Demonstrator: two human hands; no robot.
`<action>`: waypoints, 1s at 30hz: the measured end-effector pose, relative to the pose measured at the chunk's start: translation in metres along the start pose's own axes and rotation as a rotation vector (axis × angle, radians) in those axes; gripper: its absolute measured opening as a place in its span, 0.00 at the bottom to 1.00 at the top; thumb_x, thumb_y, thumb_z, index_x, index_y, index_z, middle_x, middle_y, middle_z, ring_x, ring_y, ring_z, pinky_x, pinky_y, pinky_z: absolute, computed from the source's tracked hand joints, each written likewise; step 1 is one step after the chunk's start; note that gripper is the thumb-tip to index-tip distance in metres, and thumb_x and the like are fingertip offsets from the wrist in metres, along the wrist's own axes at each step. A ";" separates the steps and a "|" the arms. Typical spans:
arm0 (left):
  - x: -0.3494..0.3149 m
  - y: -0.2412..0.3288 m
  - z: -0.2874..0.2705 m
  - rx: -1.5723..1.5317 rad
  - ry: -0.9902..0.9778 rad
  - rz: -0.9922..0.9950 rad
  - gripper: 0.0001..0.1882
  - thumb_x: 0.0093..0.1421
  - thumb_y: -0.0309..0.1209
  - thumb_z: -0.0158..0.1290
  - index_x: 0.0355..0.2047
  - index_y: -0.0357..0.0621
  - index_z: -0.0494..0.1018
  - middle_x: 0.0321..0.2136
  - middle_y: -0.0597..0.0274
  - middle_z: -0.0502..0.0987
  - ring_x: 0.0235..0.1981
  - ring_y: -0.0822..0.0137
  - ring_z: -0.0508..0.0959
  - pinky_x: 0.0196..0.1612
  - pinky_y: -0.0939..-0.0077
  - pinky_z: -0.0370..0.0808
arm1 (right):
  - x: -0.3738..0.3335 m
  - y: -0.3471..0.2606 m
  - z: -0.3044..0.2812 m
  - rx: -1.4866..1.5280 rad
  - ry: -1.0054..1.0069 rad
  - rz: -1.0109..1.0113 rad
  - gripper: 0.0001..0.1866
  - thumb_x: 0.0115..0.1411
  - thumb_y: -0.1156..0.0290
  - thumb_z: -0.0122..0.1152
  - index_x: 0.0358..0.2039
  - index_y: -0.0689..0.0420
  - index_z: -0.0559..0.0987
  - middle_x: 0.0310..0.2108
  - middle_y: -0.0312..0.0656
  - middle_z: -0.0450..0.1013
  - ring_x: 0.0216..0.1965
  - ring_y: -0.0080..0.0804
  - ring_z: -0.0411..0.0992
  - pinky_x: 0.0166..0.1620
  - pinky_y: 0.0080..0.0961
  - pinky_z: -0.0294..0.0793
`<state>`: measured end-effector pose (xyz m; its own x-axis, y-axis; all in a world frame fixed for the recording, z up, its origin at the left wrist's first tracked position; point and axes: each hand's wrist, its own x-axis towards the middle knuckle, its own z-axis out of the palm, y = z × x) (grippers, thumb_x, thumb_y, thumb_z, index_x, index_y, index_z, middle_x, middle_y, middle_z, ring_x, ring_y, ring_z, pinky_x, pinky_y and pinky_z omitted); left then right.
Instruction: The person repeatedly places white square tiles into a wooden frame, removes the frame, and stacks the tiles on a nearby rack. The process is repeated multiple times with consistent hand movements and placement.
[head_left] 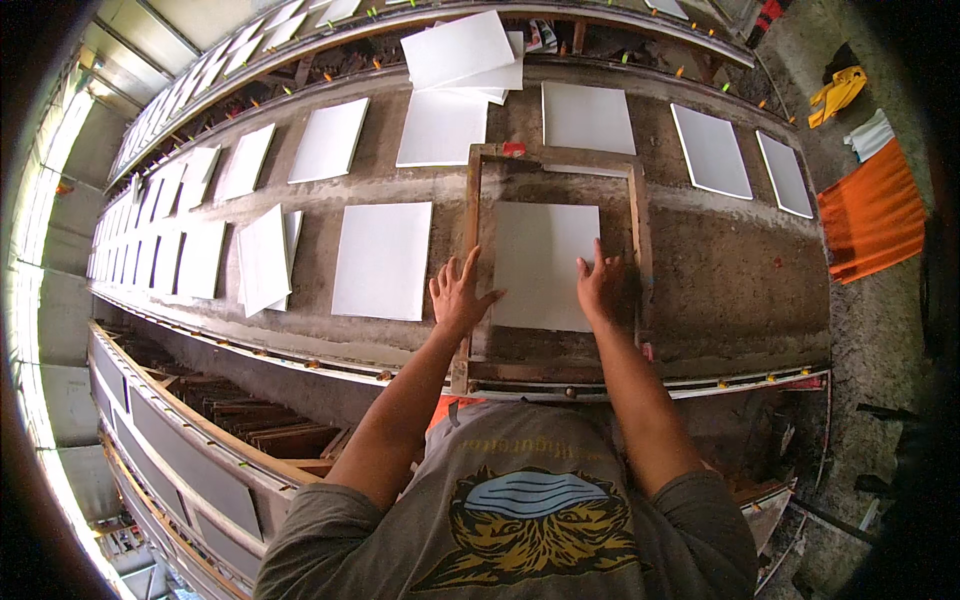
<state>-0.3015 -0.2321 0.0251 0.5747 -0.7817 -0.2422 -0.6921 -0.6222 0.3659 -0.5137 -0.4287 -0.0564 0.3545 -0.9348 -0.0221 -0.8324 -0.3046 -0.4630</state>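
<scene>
A rectangular wooden frame (pixel 641 215) lies on the long brown table in front of me. Inside its outline is a white sheet (pixel 545 265), duller than the sheets around it; I cannot tell whether a mesh covers it. My left hand (pixel 460 297) is open at the frame's left bar, fingers spread and the thumb reaching toward the sheet's left edge. Over the sheet's right edge is my right hand (pixel 607 288), its index finger stretched forward and nothing visible in its grasp. Another white sheet (pixel 382 262) lies just left of the frame.
Several white sheets (pixel 330 140) line the table (pixel 740 280) in two rows. Loose sheets (pixel 457 50) overlap at the far edge. Rails with small coloured clips edge the table. An orange cloth (pixel 872 215) hangs at the right; another long table (pixel 180 440) stands at lower left.
</scene>
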 end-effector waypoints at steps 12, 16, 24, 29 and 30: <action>0.023 0.076 0.027 0.156 0.200 0.298 0.39 0.68 0.52 0.48 0.72 0.46 0.53 0.74 0.47 0.44 0.75 0.44 0.43 0.73 0.41 0.41 | -0.010 -0.039 -0.045 -0.130 0.049 -0.134 0.36 0.69 0.45 0.53 0.70 0.50 0.60 0.63 0.55 0.60 0.55 0.57 0.68 0.53 0.53 0.71; 0.044 0.086 0.069 0.026 0.070 0.318 0.37 0.71 0.47 0.44 0.73 0.44 0.49 0.74 0.45 0.43 0.75 0.42 0.42 0.74 0.45 0.40 | -0.009 -0.038 -0.024 0.028 0.157 -0.285 0.36 0.68 0.51 0.58 0.70 0.51 0.60 0.69 0.55 0.54 0.70 0.59 0.54 0.67 0.59 0.56; 0.044 0.070 0.096 -0.103 -0.087 0.285 0.37 0.71 0.45 0.41 0.74 0.40 0.46 0.74 0.40 0.41 0.75 0.38 0.40 0.73 0.41 0.36 | 0.016 -0.035 -0.011 -0.067 -0.006 -0.219 0.39 0.69 0.54 0.53 0.74 0.53 0.51 0.75 0.54 0.41 0.75 0.58 0.43 0.70 0.61 0.47; 0.042 0.083 0.069 -0.033 -0.109 0.229 0.37 0.70 0.44 0.42 0.73 0.39 0.46 0.74 0.40 0.41 0.74 0.37 0.39 0.73 0.40 0.36 | 0.093 -0.058 -0.012 -0.128 0.013 -0.119 0.38 0.71 0.51 0.48 0.74 0.55 0.51 0.75 0.54 0.44 0.75 0.57 0.42 0.71 0.60 0.45; 0.041 0.085 0.071 0.029 -0.064 0.245 0.37 0.70 0.44 0.42 0.73 0.39 0.46 0.74 0.40 0.41 0.74 0.36 0.40 0.73 0.40 0.36 | 0.097 -0.059 -0.017 -0.180 -0.003 -0.125 0.38 0.71 0.50 0.47 0.74 0.55 0.51 0.74 0.55 0.45 0.75 0.57 0.43 0.72 0.59 0.44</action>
<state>-0.3679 -0.3203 -0.0170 0.3602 -0.9099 -0.2060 -0.8202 -0.4140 0.3948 -0.4369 -0.5047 -0.0163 0.4608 -0.8872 0.0230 -0.8442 -0.4462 -0.2969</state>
